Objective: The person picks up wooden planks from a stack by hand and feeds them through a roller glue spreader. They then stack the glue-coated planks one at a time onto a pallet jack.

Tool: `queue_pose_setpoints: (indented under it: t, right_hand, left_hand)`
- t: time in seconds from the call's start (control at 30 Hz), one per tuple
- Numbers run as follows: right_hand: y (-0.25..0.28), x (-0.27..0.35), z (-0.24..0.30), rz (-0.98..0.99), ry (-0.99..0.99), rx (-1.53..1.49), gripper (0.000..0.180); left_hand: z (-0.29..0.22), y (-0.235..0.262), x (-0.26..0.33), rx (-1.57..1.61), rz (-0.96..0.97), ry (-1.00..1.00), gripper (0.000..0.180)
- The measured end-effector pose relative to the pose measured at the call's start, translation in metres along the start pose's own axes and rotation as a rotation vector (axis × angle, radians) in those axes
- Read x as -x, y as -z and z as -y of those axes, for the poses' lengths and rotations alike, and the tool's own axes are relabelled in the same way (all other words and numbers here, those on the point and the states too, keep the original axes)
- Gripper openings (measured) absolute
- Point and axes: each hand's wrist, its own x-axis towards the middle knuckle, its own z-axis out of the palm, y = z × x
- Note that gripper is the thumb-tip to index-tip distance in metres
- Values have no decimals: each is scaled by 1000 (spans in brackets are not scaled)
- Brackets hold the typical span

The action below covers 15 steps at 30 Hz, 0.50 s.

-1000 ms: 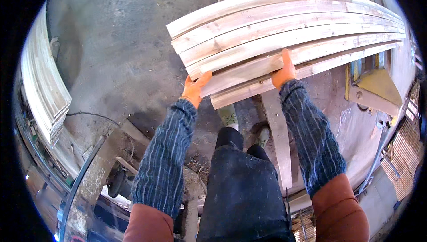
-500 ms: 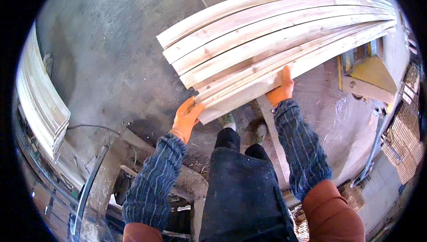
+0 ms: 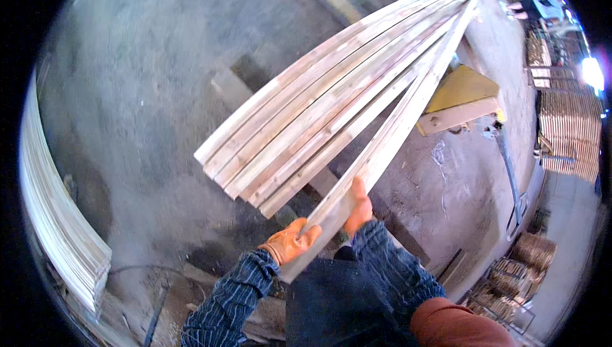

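A long pale wooden board point(image 3: 377, 156) runs from near my body toward the far right, its near end swung clear of the other boards. My left hand point(image 3: 291, 240), in an orange glove, grips it close to the near end. Further along, my right hand point(image 3: 359, 207), gloved the same way, clasps its right side with the thumb on top. Left of it lies a layer of several long boards point(image 3: 306, 117) side by side, slightly fanned at their near ends. At the far end the held board still meets or overlaps that layer; I cannot tell which.
A yellow-topped pallet jack point(image 3: 462, 95) stands right of the boards, its handle point(image 3: 510, 168) reaching toward me. Another stack of long boards point(image 3: 60, 219) curves along the left edge. Wood stacks point(image 3: 569, 133) and bundles point(image 3: 510, 277) line the right side.
My view has turned right. Both hands have drawn the board's near end away from the layer, opening a wedge-shaped gap. Both hands keep their hold.
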Motion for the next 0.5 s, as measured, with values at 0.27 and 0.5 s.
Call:
queue_pose_setpoints:
  t: [0.27, 0.5]
  right_hand:
    - [40, 211, -76, 519, 166, 316, 54]
    - [123, 216, -19, 638, -572, 374, 52]
  left_hand:
    - [-222, 7, -29, 339, -24, -317, 106]
    - [-114, -67, 68, -23, -112, -70, 94]
